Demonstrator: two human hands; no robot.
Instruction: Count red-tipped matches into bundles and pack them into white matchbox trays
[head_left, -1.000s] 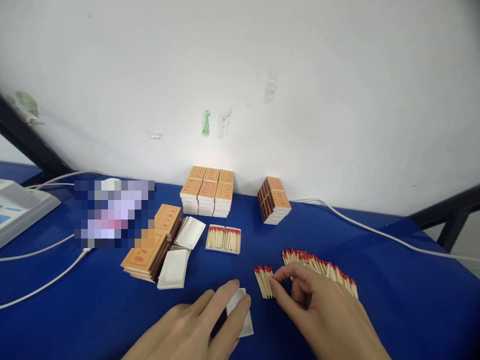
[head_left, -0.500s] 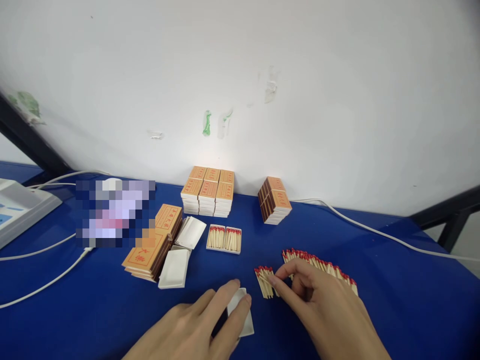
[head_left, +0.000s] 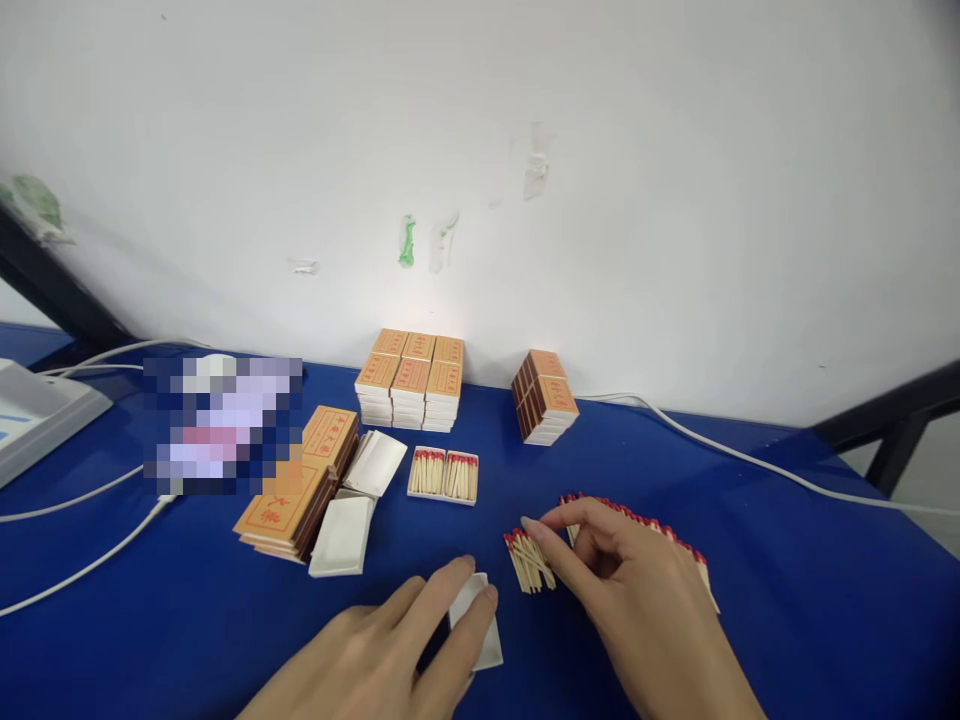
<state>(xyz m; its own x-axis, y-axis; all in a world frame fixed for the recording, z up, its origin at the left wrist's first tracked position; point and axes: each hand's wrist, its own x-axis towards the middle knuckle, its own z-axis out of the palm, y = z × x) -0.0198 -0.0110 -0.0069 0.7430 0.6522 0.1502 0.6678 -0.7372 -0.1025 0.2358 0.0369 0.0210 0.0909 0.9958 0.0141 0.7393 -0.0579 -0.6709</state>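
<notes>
My left hand (head_left: 382, 640) rests at the lower middle, its fingers around and over a white matchbox tray (head_left: 489, 645); part of the tray is hidden under them. Just right of it lies a small bunch of red-headed matches (head_left: 531, 570), with one stick slanting across the others. Over the top of this bunch is my right hand (head_left: 637, 590), thumb and forefinger close to the match heads and no match visible between them. Behind and partly beneath the right hand runs a long row of matches (head_left: 660, 528).
Two trays filled with matches (head_left: 442, 475) lie side by side. Empty white trays (head_left: 341, 537) sit beside stacked matchbox sleeves (head_left: 281, 490). Closed matchboxes stand in a left stack (head_left: 409, 380) and a right stack (head_left: 545, 395) by the wall. A white cable (head_left: 720, 455) crosses the blue table.
The thumb and forefinger of my right hand have moved up from the small bunch's middle to its heads, leaving a match lying across it. My left hand stays on the tray.
</notes>
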